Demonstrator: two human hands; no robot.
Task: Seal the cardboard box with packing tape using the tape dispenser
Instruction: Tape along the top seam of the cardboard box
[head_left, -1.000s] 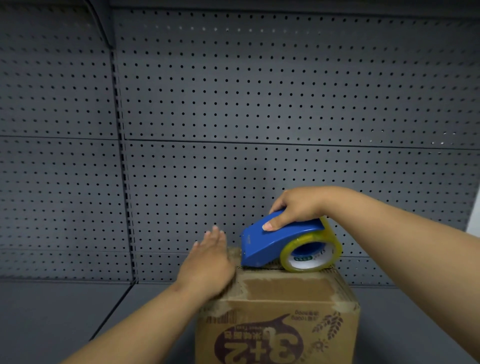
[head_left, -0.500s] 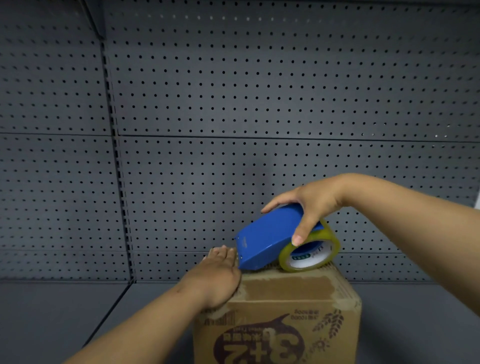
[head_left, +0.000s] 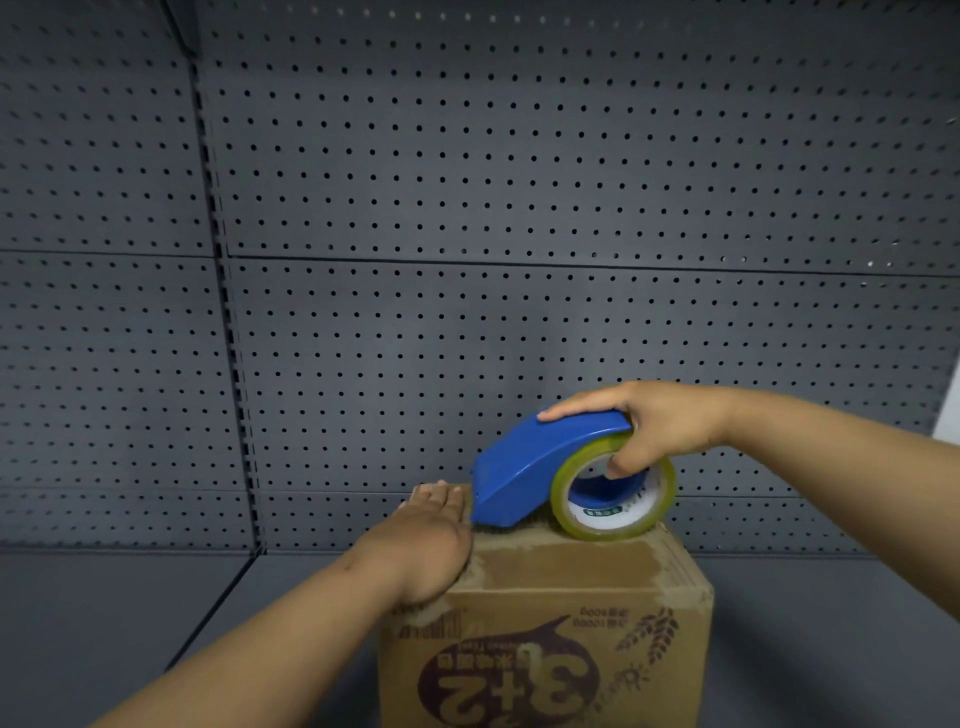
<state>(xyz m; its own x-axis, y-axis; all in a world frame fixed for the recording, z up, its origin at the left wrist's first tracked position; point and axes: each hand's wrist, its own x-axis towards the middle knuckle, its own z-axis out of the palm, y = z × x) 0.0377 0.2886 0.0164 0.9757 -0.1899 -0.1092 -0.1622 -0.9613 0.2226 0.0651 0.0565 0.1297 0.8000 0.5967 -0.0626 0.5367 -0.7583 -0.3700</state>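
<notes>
Head view, only one we get. We see a cardboard box low centre, sitting on a grey shelf; its print faces us upside down. Box top has a worn, paler strip running L to R, can't tell if that is tape or torn paper.

Tape dispenser, blue, sits on the far part of the box top, nose pointing L and tilted down, tip near the far L edge. Yellowish tape roll is mounted at its R end, bottom of the roll touching the box top.

Right hand grips the dispenser: fingers laid flat along the blue top cover, thumb hooked down into the roll's core. Forearm comes in from the R edge.

Left hand is flat, palm down, fingers together and straight, resting on the L side of the box top w/ fingertips reaching the far L corner, just beside the dispenser nose. Not gripping anything. Forearm enters from bottom L.

Behind it all we see a grey pegboard wall w/ a vertical slotted post on the L.
</notes>
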